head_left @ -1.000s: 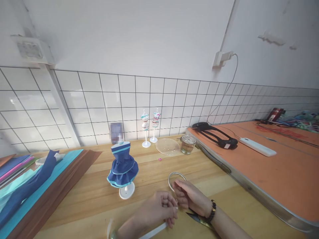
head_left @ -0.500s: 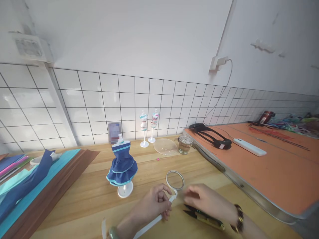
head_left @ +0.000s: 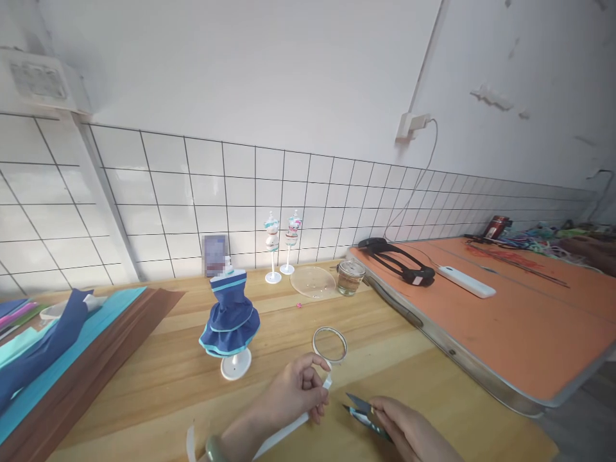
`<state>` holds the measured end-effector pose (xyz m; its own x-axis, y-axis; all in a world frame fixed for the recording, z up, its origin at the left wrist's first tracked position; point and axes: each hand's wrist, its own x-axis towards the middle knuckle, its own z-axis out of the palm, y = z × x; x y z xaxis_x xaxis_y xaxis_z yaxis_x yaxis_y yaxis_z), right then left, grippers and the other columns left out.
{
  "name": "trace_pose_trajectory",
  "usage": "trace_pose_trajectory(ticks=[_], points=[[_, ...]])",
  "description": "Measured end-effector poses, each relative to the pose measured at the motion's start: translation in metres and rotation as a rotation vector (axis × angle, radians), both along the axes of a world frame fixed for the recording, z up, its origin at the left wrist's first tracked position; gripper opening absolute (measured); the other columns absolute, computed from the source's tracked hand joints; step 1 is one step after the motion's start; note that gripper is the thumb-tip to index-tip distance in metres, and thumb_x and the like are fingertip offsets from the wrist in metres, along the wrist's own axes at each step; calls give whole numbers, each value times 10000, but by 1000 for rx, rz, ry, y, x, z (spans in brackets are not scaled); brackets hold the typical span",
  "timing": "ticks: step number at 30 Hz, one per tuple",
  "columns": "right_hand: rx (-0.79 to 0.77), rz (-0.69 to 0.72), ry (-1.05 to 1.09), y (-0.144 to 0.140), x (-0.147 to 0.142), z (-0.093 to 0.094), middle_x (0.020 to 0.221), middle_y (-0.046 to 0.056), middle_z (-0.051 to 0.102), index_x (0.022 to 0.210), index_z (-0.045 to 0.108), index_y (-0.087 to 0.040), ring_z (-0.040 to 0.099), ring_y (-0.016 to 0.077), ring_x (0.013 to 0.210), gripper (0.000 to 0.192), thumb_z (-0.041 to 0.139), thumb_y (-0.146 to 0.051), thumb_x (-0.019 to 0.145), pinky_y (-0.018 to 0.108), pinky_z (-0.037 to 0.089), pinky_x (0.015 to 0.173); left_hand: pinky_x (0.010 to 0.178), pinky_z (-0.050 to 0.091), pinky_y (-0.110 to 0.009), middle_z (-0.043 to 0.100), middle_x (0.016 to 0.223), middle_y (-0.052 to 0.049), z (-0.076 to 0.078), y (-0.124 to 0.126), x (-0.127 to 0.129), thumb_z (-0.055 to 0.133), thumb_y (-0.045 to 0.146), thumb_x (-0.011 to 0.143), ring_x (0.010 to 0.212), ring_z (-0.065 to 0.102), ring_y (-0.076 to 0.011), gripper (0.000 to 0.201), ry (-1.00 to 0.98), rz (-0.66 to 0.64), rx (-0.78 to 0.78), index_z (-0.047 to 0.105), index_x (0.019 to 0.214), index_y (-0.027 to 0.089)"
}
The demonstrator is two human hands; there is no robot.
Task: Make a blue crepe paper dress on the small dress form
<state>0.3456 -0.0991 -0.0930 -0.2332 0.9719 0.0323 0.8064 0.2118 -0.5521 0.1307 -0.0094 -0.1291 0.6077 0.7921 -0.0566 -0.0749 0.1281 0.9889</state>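
My left hand was pinched shut on a white strip, which ran back under the wrist toward the lower edge of the view. My right hand was closed around a pair of snips, their blades pointing left toward the strip's free end but apart from it. Just beyond the left hand a tape ring lay flat on the table, with the strip's end reaching close to it. Left of the ring stood a small mannequin in a blue dress on a white foot. Farther back, near the tiled wall, I saw two tiny mannequins, a clear disc and a glass jar side by side. Blue and teal fabric lay at the far left. To the right sat an orange table carrying a black strap.
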Motion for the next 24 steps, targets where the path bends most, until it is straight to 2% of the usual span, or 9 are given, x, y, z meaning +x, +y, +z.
trace_pose_trajectory(ticks=[3,8,12,18,24], points=[[-77,7,113,5,-12,22,915,33,706,957,629,-241,646,186,841,325,325,-356,951,248,476,739,401,477,-194,577,565,76,7,-3,0,612,131,675,426,571,-85,295,23,-13,13,508,947,170],[-121,27,42,19,-20,37,812,27,694,830,638,-216,619,185,745,315,381,-368,929,248,431,656,382,446,-181,542,537,88,15,-7,0,597,135,690,403,550,-80,287,79,-38,43,517,962,169],[-122,42,-65,24,-24,41,709,23,672,745,623,-205,593,177,651,373,351,-376,934,254,382,580,388,456,-178,535,542,88,15,-9,1,582,116,698,400,530,-69,286,125,-63,61,541,975,177],[-116,68,-96,28,-27,41,735,30,691,756,636,-202,606,178,671,369,359,-372,931,259,358,584,403,465,-174,540,560,85,16,-10,1,554,91,692,412,539,-69,302,184,-92,75,552,979,185],[-119,72,-127,29,-26,39,661,23,665,691,611,-197,568,158,592,406,341,-379,934,255,325,530,417,456,-182,538,555,89,17,-12,0,511,86,696,406,530,-69,317,228,-113,114,558,990,195]])
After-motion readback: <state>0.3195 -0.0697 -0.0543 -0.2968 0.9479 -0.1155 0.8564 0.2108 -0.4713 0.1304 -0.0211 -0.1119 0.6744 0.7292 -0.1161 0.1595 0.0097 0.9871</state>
